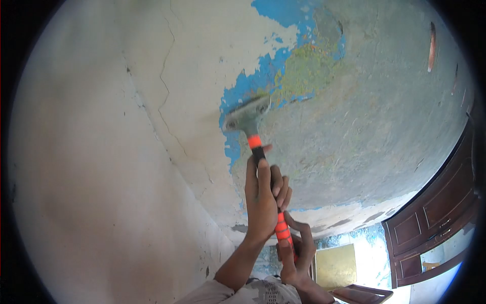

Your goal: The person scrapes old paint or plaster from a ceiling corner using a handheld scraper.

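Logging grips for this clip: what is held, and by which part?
A scraper, by its handle: left hand high near the head, right hand at the lower end.

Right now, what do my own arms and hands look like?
Both are bare: the left hand and right hand show no gloves. The left forearm is uncovered too. At the bottom edge there is pale fabric with a dark print.

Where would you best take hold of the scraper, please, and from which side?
Take the scraper by its long orange-and-black handle, coming from below: the flat blade head is pressed to the wall, while the handle slants down clear of it. The left hand wraps it high, the right hand low.
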{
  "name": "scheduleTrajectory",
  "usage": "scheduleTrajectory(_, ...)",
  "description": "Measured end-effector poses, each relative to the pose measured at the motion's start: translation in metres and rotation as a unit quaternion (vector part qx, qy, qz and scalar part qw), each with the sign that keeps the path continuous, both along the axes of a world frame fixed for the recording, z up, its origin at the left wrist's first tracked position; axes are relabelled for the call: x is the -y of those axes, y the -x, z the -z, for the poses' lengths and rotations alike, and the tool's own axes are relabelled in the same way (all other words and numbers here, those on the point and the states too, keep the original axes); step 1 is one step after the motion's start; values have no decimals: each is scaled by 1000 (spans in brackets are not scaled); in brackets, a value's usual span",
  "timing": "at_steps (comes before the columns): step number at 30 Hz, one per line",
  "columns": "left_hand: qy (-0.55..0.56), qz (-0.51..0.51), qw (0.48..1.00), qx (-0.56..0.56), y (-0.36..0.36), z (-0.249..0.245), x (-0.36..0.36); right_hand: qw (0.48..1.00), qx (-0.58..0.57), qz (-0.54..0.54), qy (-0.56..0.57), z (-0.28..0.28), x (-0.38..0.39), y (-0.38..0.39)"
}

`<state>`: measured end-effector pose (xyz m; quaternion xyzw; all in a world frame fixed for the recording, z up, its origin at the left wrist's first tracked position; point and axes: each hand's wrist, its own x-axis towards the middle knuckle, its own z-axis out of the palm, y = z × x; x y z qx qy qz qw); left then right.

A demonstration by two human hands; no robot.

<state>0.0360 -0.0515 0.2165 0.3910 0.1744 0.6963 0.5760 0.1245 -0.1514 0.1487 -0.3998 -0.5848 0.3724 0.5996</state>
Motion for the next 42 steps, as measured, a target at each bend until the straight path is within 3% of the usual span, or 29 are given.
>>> scheduleTrajectory(16,6,-3,1000,-8,-1,2,5,999,-35,-1,-1,5,6,4)
scheduleTrajectory(36,-14,-19,1000,-21,-3,12,-1,993,58,41,-91,16,-11,-1)
scheduleTrajectory(42,-18,-10,1000,-9,0,2,-2,999,24,19,-41,-1,-7,1)
